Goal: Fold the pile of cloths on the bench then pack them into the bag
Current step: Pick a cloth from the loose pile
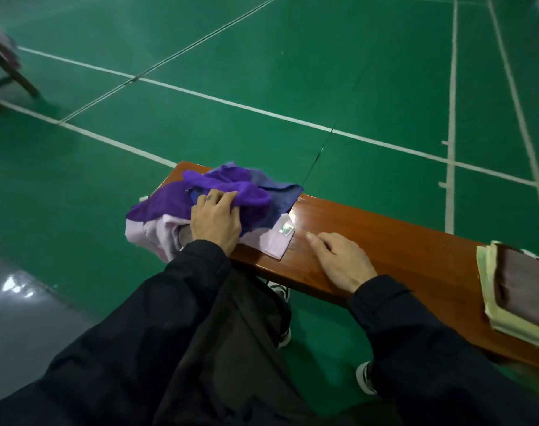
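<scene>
A loose pile of cloths lies on the left end of the brown wooden bench (385, 229): a bright purple cloth (169, 198) on top, a blue-grey cloth (277, 195) behind it, and a pale pink cloth (271, 241) with a small label underneath. My left hand (214, 218) is on the pile, its fingers curled into the purple cloth. My right hand (342, 259) rests on the bare bench to the right of the pile, fingers loosely bent and holding nothing. A stack of folded cloths (514, 290), dark brown on pale yellow-green, sits at the bench's right end. No bag is in view.
The bench stands on a green court floor (262, 72) with white lines. My dark trousers and sneakers (365, 376) are just in front of the bench. A wooden stool or chair (3, 72) stands at the far left.
</scene>
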